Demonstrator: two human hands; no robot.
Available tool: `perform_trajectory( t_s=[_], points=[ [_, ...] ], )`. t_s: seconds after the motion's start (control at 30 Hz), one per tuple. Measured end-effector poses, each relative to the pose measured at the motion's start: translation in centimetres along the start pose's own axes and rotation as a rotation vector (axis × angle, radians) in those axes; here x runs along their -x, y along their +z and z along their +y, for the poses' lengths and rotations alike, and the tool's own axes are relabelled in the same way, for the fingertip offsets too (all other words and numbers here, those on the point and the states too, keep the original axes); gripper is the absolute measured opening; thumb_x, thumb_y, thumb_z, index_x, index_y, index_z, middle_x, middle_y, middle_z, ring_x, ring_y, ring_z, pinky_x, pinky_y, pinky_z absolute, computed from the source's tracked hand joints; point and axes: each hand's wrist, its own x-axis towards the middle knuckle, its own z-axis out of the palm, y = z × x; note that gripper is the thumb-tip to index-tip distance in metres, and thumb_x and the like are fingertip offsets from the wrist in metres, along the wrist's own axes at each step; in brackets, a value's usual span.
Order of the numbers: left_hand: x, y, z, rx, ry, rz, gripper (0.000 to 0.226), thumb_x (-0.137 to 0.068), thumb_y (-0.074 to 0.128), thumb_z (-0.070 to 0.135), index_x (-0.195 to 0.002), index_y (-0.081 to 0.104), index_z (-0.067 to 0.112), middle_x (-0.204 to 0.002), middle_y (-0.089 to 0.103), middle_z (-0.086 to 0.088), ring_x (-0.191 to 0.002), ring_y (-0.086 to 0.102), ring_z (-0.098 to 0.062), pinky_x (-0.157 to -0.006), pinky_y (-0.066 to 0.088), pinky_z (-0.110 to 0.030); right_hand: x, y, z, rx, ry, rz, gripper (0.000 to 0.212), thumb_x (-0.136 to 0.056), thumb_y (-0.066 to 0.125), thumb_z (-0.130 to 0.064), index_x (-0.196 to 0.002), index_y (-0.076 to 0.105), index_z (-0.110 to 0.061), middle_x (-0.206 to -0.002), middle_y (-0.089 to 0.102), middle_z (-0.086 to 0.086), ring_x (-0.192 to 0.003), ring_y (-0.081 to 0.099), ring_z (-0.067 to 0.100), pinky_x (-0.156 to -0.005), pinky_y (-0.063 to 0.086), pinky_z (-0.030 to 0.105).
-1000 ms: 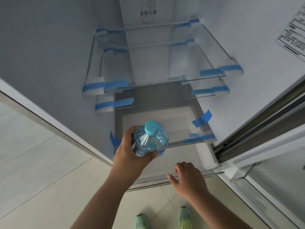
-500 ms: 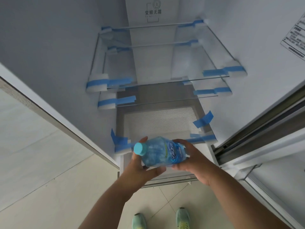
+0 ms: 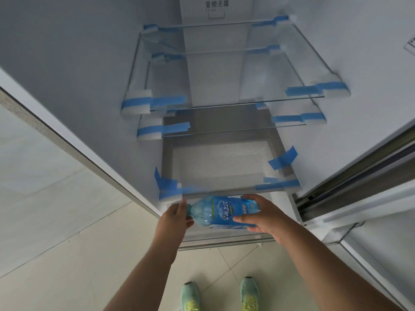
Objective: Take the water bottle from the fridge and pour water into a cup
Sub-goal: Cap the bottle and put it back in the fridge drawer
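2 hands hold a water bottle (image 3: 221,211) sideways before an open fridge (image 3: 224,86).
The left hand (image 3: 174,217) grips its cap end; the right hand (image 3: 263,217) clasps its body.

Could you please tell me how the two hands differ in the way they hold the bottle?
The left hand wraps the cap end of the bottle; the right hand grips the body by the label. The left hand hides the cap; the right leaves the label showing. Both hold the bottle on its side before the open fridge.
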Motion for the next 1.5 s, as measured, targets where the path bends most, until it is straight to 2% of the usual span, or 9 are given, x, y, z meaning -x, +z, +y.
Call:
perform_trajectory(
  t_s=[0.27,0.43,0.53,0.8,0.97,1.1,1.2,1.37,1.5],
  points=[
    [-5.1,0.9,-4.3,-0.145,-0.073,-0.014,0.042,-0.097,0.062,0.005,-0.061,0.072,0.024,-0.101,0.073,-0.027,-0.102,0.072,-0.044,-0.095,0.059,-0.054,-2.5,0.3,0.2,0.271,-0.009,0.099,0.078,-0.070,0.094,-0.044,-0.138,0.057,-0.034,-0.126,0.059,-0.002,-0.106,0.064,0.017,-0.078,0.064,0.034],
    [-7.3,3.1,-3.6,-0.512,-0.107,-0.050,0.020,-0.103,0.047,0.009,-0.088,0.051,0.023,-0.099,0.058,-0.006,-0.100,0.063,-0.029,-0.093,0.055,-0.035,-4.3,1.4,1.0,0.435,0.005,0.119,0.082,-0.077,0.087,-0.049,-0.146,0.049,-0.027,-0.135,0.058,0.002,-0.118,0.061,0.023,-0.095,0.058,0.038],
    [-8.6,3.9,-3.1,-0.734,-0.133,-0.089,0.037,-0.104,0.044,0.008,-0.069,0.038,0.018,-0.074,0.043,0.001,-0.094,0.049,-0.024,-0.084,0.046,-0.030,-5.0,2.1,1.5,0.537,-0.006,0.107,0.081,-0.083,0.082,-0.047,-0.151,0.044,-0.025,-0.149,0.052,0.007,-0.130,0.055,0.025,-0.096,0.046,0.029],
    [-10.1,4.8,-3.9,-0.796,-0.203,-0.158,0.036,-0.102,0.050,0.014,-0.067,0.039,0.017,-0.073,0.046,0.000,-0.092,0.057,-0.025,-0.095,0.058,-0.039,-5.9,3.0,2.4,0.756,0.016,0.060,0.073,-0.096,0.070,-0.034,-0.159,0.034,-0.021,-0.152,0.052,0.010,-0.131,0.057,0.027,-0.097,0.047,0.027],
    [-9.6,4.7,-4.1,-0.774,-0.165,-0.158,0.022,-0.098,0.057,0.018,-0.115,0.063,0.004,-0.093,0.056,-0.005,-0.084,0.058,-0.020,-0.081,0.057,-0.032,-6.2,2.9,2.7,0.814,0.050,0.049,0.075,-0.099,0.062,-0.035,-0.163,0.025,-0.023,-0.158,0.044,0.013,-0.132,0.056,0.029,-0.102,0.048,0.031],
    [-6.0,4.1,-4.1,-0.799,0.125,-0.100,0.051,-0.103,0.048,0.025,-0.154,0.044,0.021,-0.149,0.054,-0.007,-0.133,0.054,-0.027,-0.103,0.050,-0.037,-4.1,2.9,3.0,0.912,-0.046,0.190,0.056,-0.101,0.055,-0.045,-0.152,0.045,-0.022,-0.149,0.054,0.004,-0.131,0.057,0.026,-0.105,0.050,0.038],
    [-2.0,3.4,-4.6,-0.915,0.378,0.021,0.049,-0.106,0.044,0.039,-0.154,0.042,0.029,-0.156,0.049,0.005,-0.145,0.040,-0.021,-0.118,0.037,-0.042,-1.0,3.1,3.8,1.029,-0.242,0.402,0.047,-0.098,0.056,-0.051,-0.136,0.058,-0.024,-0.137,0.062,-0.005,-0.118,0.061,0.019,-0.096,0.053,0.034],
    [3.0,2.6,-7.8,-0.471,0.266,0.175,0.022,-0.102,0.054,0.043,-0.104,0.057,0.021,-0.106,0.065,-0.001,-0.091,0.058,-0.014,-0.084,0.051,-0.036,3.7,4.4,5.4,0.636,-0.111,0.713,0.066,-0.088,0.070,-0.054,-0.140,0.052,-0.017,-0.142,0.050,0.007,-0.128,0.049,0.031,-0.095,0.051,0.044],
    [4.0,2.3,-11.1,-0.013,-0.172,0.167,0.069,-0.088,0.063,0.062,-0.115,0.057,-0.001,-0.091,0.067,-0.007,-0.080,0.063,-0.021,-0.085,0.059,-0.046,5.1,4.9,5.6,-0.239,0.325,0.727,0.085,-0.084,0.081,-0.044,-0.147,0.037,-0.009,-0.145,0.043,0.022,-0.117,0.055,0.039,-0.087,0.051,0.046]
  ],
)
